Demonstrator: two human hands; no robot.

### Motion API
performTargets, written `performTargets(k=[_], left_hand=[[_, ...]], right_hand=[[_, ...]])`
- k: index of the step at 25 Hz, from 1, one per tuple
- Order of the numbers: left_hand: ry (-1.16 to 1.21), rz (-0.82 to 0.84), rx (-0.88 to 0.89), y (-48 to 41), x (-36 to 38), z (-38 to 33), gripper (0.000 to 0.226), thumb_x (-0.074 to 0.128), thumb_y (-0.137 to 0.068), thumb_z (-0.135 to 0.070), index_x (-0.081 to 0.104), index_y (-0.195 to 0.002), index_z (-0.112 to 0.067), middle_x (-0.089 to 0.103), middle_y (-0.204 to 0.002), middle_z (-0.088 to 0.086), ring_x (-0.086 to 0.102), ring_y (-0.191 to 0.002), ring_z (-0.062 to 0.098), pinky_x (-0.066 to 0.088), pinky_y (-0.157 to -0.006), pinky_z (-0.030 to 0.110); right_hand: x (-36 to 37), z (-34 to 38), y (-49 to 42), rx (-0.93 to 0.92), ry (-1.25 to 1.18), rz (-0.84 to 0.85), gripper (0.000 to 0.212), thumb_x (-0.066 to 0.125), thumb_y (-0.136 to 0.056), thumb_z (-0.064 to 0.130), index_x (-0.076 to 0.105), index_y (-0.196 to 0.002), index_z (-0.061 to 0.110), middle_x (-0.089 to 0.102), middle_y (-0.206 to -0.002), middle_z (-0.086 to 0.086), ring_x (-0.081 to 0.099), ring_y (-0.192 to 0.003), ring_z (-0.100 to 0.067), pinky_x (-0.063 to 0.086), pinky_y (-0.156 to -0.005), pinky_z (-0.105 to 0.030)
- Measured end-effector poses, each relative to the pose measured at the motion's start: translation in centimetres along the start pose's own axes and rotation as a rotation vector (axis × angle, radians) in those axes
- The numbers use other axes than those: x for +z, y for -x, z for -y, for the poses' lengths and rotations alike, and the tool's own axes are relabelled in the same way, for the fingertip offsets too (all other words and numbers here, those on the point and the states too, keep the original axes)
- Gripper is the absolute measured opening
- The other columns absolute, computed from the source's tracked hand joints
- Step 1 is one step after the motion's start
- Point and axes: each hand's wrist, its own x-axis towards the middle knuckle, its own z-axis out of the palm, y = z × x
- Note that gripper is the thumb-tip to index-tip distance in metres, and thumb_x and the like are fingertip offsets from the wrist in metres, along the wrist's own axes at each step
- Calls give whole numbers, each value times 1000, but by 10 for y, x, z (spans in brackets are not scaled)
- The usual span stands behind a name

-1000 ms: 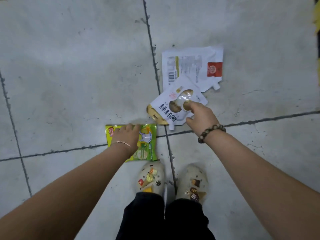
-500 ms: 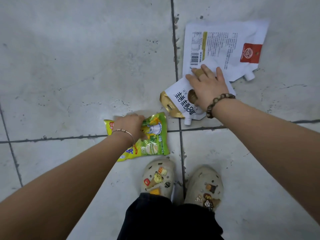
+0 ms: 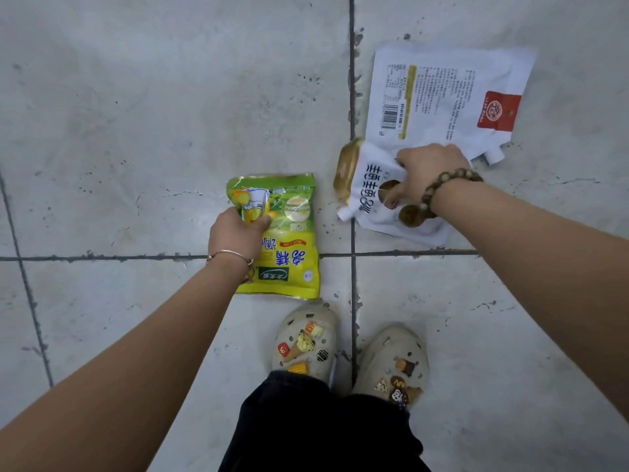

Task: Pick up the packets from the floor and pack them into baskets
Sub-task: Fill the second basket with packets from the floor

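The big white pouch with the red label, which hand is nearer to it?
Right. The right hand grips the small spouted pouch overlapping the big white pouch; the left hand holds the green packet, farther left.

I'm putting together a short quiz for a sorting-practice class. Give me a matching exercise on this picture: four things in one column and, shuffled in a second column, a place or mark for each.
Things
1. green packet
2. small white pouch
3. large white pouch
4. bead bracelet

Places or marks
A. has a square red label near one corner
B. on the wrist of the right hand
C. gripped by the left hand
D. gripped by the right hand

Pairs: 1-C, 2-D, 3-A, 4-B
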Motion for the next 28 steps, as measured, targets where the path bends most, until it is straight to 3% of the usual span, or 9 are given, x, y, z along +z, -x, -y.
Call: performTargets(k=[4, 8, 11, 15, 18, 20, 23, 25, 28], left_hand=[[292, 15, -7, 19, 4, -18, 20, 63, -87, -22, 64, -97, -4, 66, -97, 16, 62, -93, 33, 49, -81, 37], [589, 183, 10, 40, 8, -60, 4, 61, -89, -15, 63, -86, -14, 67, -93, 15, 65, -87, 31, 53, -84, 45], [707, 235, -24, 44, 14, -86, 19, 58, -90, -17, 59, -72, -13, 61, -81, 14, 52, -77, 23, 46, -73, 38], [839, 273, -208, 46, 16, -100, 41, 57, -79, -58, 67, -68, -20, 68, -87, 7, 63, -84, 25, 52, -84, 46], [882, 317, -88, 55, 22, -104, 11, 67, -84, -27, 70, -87, -17, 73, -84, 3, 70, -77, 22, 57, -73, 36], [891, 260, -22, 58, 26, -108, 15, 70, -79, -4, 68, -92, -11, 71, -77, -1, 68, -64, 15, 57, -62, 28], [947, 193, -71, 51, 32, -108, 20, 70, -79, -1, 66, -97, -7, 69, -79, 0, 66, -59, 11, 55, -56, 23], [952, 183, -88, 47, 37, -107, 20, 70, -79, -3, 66, -98, -8, 69, -83, 2, 66, -60, 12, 55, -56, 23], [971, 168, -87, 40, 46, -106, 18, 71, -78, -2, 66, -94, -10, 69, -82, 2, 66, -59, 12, 56, -55, 23]], right_hand=[[-6, -9, 38, 228, -1060, -50, 27, 78, -73, 31, 61, -90, 18, 61, -82, 7, 57, -73, -8, 49, -65, -19], [-12, 12, 61, 286, -1491, -70, 18, 75, -78, 17, 60, -88, 18, 64, -80, 9, 61, -65, -2, 50, -54, -15], [-10, 23, 59, 312, -1468, -172, 27, 78, -74, 15, 58, -91, 14, 63, -82, 9, 60, -67, 0, 50, -56, -12], [-9, 22, 49, 327, -1365, -264, 44, 82, -69, 23, 50, -97, 15, 57, -86, 13, 57, -77, -5, 48, -65, -16], [-5, 20, 47, 282, -1307, -242, 45, 80, -71, 30, 46, -99, 17, 53, -83, 18, 51, -72, 6, 41, -55, -9], [-9, 16, 44, 253, -1206, -241, 39, 72, -78, 40, 49, -100, 16, 54, -83, 15, 51, -71, 3, 40, -56, -13], [-27, -7, 15, 209, -993, -410, 44, 54, -89, 48, 55, -115, 12, 59, -108, 1, 54, -91, -10, 44, -79, -25], [-41, -31, -16, 174, -797, -486, 58, 59, -87, 46, 46, -133, 13, 48, -134, -5, 48, -117, -17, 39, -100, -34], [-50, -56, -57, 181, -328, -287, 94, 68, -77, 51, 15, -149, 20, 18, -155, -8, 15, -143, -25, 13, -115, -50]])
